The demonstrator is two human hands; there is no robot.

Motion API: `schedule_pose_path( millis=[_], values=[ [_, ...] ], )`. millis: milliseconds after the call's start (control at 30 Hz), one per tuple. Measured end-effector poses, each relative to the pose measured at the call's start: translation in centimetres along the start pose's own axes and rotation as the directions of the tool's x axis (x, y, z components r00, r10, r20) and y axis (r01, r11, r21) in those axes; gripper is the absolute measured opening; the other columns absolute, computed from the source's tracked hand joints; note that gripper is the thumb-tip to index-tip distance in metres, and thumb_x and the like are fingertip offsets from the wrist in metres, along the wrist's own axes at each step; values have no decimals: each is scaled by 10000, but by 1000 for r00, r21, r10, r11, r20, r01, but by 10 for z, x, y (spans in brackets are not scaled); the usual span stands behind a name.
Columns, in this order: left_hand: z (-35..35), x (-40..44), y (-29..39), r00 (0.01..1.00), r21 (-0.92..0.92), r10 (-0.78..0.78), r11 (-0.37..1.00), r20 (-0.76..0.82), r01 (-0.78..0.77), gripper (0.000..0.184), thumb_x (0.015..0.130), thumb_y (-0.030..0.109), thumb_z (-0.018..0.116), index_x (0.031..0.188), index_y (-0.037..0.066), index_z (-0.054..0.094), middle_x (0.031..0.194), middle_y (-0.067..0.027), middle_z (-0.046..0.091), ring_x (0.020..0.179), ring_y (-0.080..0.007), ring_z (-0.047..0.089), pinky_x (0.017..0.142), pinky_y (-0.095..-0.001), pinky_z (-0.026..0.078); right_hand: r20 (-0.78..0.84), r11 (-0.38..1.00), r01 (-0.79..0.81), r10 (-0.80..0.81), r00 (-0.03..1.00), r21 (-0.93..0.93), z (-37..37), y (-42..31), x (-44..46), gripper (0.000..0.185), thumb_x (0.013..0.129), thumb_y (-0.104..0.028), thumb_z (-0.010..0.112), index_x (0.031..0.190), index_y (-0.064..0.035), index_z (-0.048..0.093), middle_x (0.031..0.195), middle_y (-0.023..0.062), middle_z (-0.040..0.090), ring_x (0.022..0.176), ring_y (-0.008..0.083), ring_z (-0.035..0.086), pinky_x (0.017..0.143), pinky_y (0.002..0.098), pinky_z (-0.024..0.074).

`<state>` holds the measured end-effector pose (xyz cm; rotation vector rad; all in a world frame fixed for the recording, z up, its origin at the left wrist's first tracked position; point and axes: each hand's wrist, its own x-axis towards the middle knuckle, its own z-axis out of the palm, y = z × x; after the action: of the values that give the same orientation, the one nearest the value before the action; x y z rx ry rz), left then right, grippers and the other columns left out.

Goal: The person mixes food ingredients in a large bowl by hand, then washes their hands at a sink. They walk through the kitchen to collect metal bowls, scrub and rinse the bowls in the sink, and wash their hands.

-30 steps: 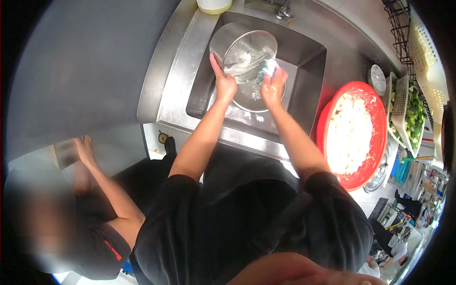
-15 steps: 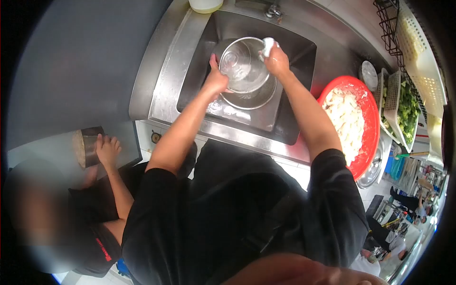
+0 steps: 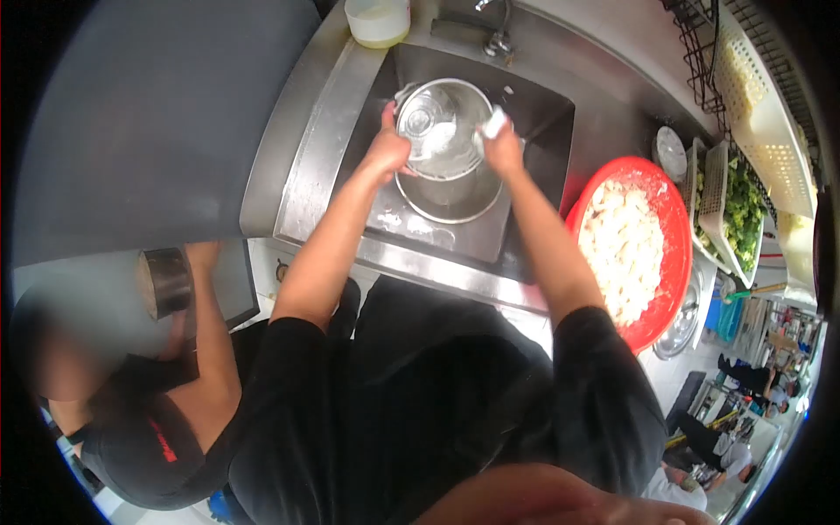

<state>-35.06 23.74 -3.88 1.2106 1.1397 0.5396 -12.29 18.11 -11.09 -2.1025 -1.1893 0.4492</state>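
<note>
My left hand [image 3: 387,153] grips the left rim of a round metal bowl [image 3: 468,109], tilted so its inside faces me. White suds lie on its inner wall. My right hand [image 3: 503,150] is closed on a soapy white wad [image 3: 495,122], a sponge or cloth, at the bowl's right rim. Below the bowl, and partly hidden by it, a second round metal vessel [image 3: 455,210] stands in the steel sink [image 3: 547,131]. Suds are scattered on the sink floor.
A tap [image 3: 499,44] rises behind the sink. A white tub [image 3: 378,22] stands at its back left corner. To the right are a red basin [image 3: 674,254] of pale pieces and baskets of greens [image 3: 744,210]. At left, a co-worker's hand [image 3: 203,254] touches a dark pot [image 3: 166,280].
My right hand has moved with the white wad down the bowl's right rim, and suds now show inside. The view has shifted slightly. The co-worker's hand has moved along the dark pot.
</note>
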Motion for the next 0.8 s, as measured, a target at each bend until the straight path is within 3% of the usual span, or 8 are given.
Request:
schedule_pose_path(
  millis=[133, 233, 367, 467, 533, 600, 667, 800],
  values=[
    [-3, 1, -13, 997, 120, -66, 990, -35, 69, 804, 781, -56, 368, 1487, 219, 101, 1382, -182, 431, 1060, -383, 585, 594, -432, 606, 11, 992, -109, 110, 994, -67, 19, 14, -8, 554, 808, -368, 668, 1240, -64, 501, 1064, 211, 637, 993, 387, 608, 838, 462, 482],
    [-14, 9, -3, 983, 338, -121, 939, 141, 67, 698, 777, -25, 393, 1438, 173, 288, 1279, -192, 517, 962, -361, 632, 557, -412, 608, 179, 877, 243, -183, 967, -414, -20, -37, 7, 469, 779, -297, 653, 1181, -80, 545, 955, 178, 660, 908, 342, 639, 761, 460, 505],
    [1, 17, 38, 885, 786, -344, 617, 315, -41, 494, 762, 12, 445, 1243, 82, 534, 933, -175, 644, 685, -269, 657, 418, -364, 549, 461, 548, 749, -592, 661, -372, -27, -94, 1, 313, 718, -153, 608, 1022, -79, 594, 855, 170, 660, 819, 350, 644, 713, 447, 514],
    [-19, 36, 15, 912, 628, 35, 715, 408, -309, 439, 763, 17, 474, 1184, 78, 583, 885, -156, 649, 661, -252, 648, 399, -352, 529, 464, 532, 775, -622, 631, -341, -37, -95, 16, 315, 713, -154, 605, 1019, -78, 606, 869, 188, 658, 819, 360, 644, 728, 457, 517],
    [-22, 8, 1, 946, 412, 47, 893, 320, -184, 492, 774, 19, 494, 1261, 81, 522, 952, -153, 647, 667, -239, 644, 394, -321, 517, 346, 738, 525, -404, 847, -423, -59, -90, 27, 366, 705, -133, 586, 1057, -33, 576, 892, 201, 655, 852, 378, 632, 746, 475, 512],
    [-17, -24, 3, 996, 213, -59, 976, 70, 43, 576, 746, 6, 485, 1319, 62, 464, 1018, -177, 635, 693, -256, 661, 413, -321, 537, 252, 804, 449, -375, 892, -390, -66, -84, 38, 357, 715, -133, 571, 1053, -18, 572, 891, 212, 658, 846, 394, 633, 743, 492, 509],
    [2, -19, -23, 984, 64, 128, 991, -123, -121, 613, 763, -1, 463, 1369, 52, 385, 1111, -180, 606, 664, -243, 659, 406, -305, 534, 227, 782, 389, -317, 921, -486, -71, -92, 40, 354, 717, -128, 562, 1055, -22, 576, 911, 212, 659, 849, 388, 638, 746, 496, 509],
    [-9, -8, 2, 989, 244, 33, 968, 142, -67, 475, 779, 27, 474, 1253, 18, 505, 888, -129, 652, 485, -160, 568, 333, -267, 420, 434, 564, 595, -408, 804, -572, -74, -116, 42, 295, 755, -99, 561, 1043, -44, 590, 921, 185, 671, 854, 345, 662, 737, 440, 531]
  ],
)
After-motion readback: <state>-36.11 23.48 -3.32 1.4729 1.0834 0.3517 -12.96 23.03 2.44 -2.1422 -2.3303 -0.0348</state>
